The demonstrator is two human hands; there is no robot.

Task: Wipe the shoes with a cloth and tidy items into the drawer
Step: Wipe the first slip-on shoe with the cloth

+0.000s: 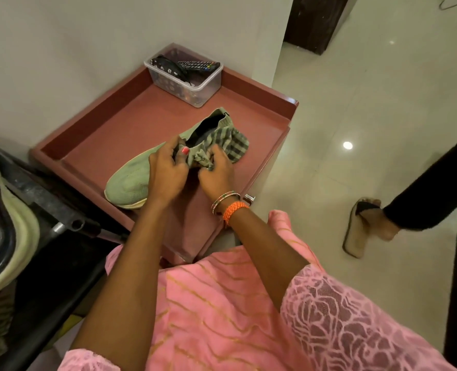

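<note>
On the cabinet top point(120, 129) in front of the box point(187, 76), the left hand point(166, 172) grips the shoe point(131, 180) while right-hand point(216, 175) fingers clamp the cloth point(222, 148) against its collar.

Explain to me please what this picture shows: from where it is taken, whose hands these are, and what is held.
There is no machine here. The one picture comes from a camera worn on a person's head, looking down at their own two hands. The left hand holds a green shoe that lies on the top of a reddish cabinet. The right hand grips a striped cloth bunched against the shoe's opening, as for wiping. At the back of the cabinet top stands a clear plastic box with a remote control inside. At the right, another person's foot in a sandal stands on the tiled floor.
</note>
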